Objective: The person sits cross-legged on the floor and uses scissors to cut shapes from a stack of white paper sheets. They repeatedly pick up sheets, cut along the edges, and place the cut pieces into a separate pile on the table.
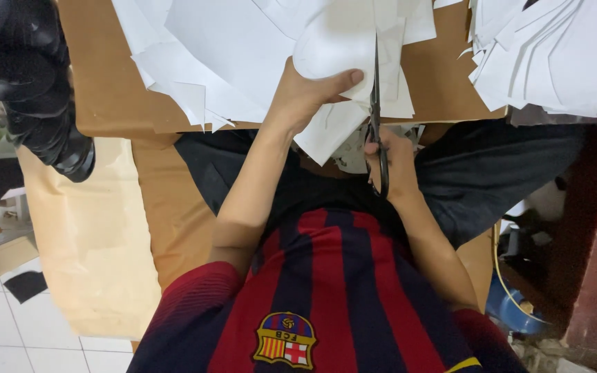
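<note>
1. A white paper sheet (333,52) with a curved cut edge is gripped by the left hand (305,93), thumb on top, at the cardboard-covered table (105,83) edge.
2. Black scissors (376,103) are held in the right hand (390,155), fingers through the handles, blades nearly shut and running up along the sheet.
3. White offcuts (554,48) are piled on the right.
</note>
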